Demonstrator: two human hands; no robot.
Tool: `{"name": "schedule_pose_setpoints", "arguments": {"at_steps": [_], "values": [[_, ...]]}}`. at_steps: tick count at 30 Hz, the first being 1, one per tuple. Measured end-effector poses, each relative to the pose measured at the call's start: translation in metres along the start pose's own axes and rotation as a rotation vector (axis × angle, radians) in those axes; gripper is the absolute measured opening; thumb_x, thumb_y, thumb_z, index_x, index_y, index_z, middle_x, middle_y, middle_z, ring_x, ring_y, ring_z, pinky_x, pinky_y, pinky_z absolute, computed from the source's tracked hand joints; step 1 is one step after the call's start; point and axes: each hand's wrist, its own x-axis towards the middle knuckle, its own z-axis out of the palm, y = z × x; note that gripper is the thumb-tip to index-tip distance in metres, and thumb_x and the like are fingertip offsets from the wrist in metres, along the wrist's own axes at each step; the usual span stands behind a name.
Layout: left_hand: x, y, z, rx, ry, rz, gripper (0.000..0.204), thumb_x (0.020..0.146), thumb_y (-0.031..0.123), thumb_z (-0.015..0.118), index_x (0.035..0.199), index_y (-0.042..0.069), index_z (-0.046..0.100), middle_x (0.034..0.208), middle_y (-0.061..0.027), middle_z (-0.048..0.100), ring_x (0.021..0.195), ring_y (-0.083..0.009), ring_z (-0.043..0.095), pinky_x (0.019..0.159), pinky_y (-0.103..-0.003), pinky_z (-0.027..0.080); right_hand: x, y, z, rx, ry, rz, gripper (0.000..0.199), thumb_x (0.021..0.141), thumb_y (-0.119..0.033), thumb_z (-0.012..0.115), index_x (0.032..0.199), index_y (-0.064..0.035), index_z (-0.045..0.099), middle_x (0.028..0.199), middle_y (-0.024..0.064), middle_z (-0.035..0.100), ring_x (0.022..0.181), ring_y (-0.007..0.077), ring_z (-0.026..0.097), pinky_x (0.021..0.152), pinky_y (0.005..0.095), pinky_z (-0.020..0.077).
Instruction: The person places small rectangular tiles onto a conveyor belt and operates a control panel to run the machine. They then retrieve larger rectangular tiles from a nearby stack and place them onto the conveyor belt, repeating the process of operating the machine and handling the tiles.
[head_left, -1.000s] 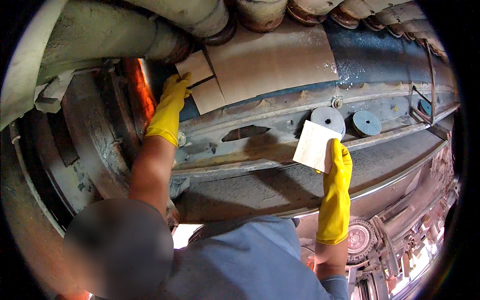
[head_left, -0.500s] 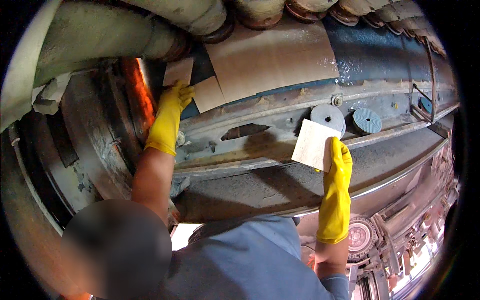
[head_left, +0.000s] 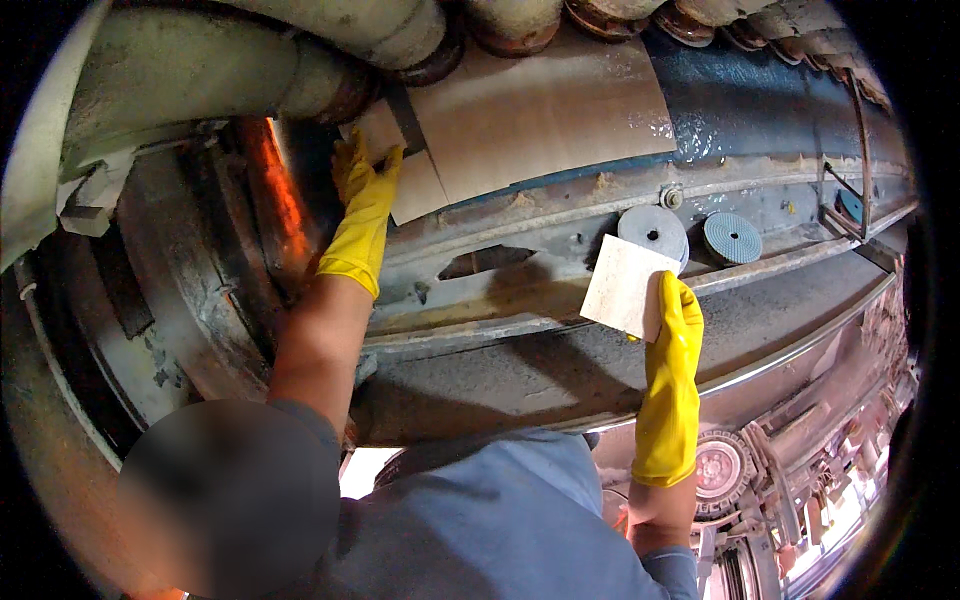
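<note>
My left hand [head_left: 365, 185], in a yellow rubber glove, reaches to the far left of the blue belt [head_left: 760, 100]. Its fingers are spread against a small beige tile [head_left: 382, 128], partly covering it. Beside that hand lies another small tile [head_left: 420, 190], its edge meeting a large beige slab [head_left: 535, 115]. My right hand [head_left: 677, 310], gloved in yellow too, pinches a square, pale, wood-grained tile [head_left: 625, 285] by its right edge. This tile is held over the near ledge and partly covers a grey round disc [head_left: 655, 232].
A ribbed blue-grey disc [head_left: 733, 240] lies on the metal ledge [head_left: 480, 328]. Thick rounded machine heads [head_left: 400, 30] hang over the belt's far side. Left of my arm is an orange-lit strip [head_left: 280, 190]. A wheeled vehicle [head_left: 722, 468] shows at lower right.
My left hand has shifted right and its fingers have spread. The small tile under it has moved right, closer to the large slab. My right hand stays nearly still with its tile.
</note>
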Motion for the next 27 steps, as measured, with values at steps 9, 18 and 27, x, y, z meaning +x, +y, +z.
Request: {"name": "schedule_pose_setpoints", "arguments": {"at_steps": [9, 18, 27], "values": [[-0.007, -0.009, 0.029, -0.133, 0.016, 0.095, 0.078, 0.089, 0.047, 0.075, 0.156, 0.017, 0.050, 0.158, -0.0250, 0.049, 0.147, -0.0481, 0.040, 0.123, -0.059, 0.027, -0.002, 0.000, -0.002, -0.043, -0.005, 0.007, 0.030, 0.099, -0.031, 0.078, 0.111, -0.0046, 0.070, 0.096, 0.0010, 0.073, 0.079, 0.0077, 0.066, 0.072, 0.0233, 0.0522], [-0.016, 0.022, 0.029, -0.311, 0.061, 0.007, 0.091, 0.087, 0.049, 0.076, 0.162, 0.013, 0.039, 0.164, -0.0286, 0.038, 0.153, -0.0477, 0.032, 0.127, -0.056, 0.020, 0.000, 0.002, -0.004, -0.013, -0.030, -0.006, 0.028, 0.100, -0.030, 0.078, 0.110, -0.0051, 0.072, 0.096, 0.0005, 0.073, 0.079, 0.0075, 0.065, 0.072, 0.0223, 0.0514], [-0.064, 0.021, -0.034, 0.105, -0.260, 0.246, 0.126, 0.072, 0.068, 0.084, 0.168, 0.014, 0.024, 0.168, -0.0324, 0.025, 0.157, -0.0476, 0.022, 0.128, -0.057, 0.016, -0.003, 0.000, -0.003, -0.033, -0.040, 0.019, 0.029, 0.100, -0.030, 0.078, 0.111, -0.0046, 0.072, 0.097, -0.0001, 0.073, 0.080, 0.0070, 0.064, 0.072, 0.0219, 0.0495]]}}
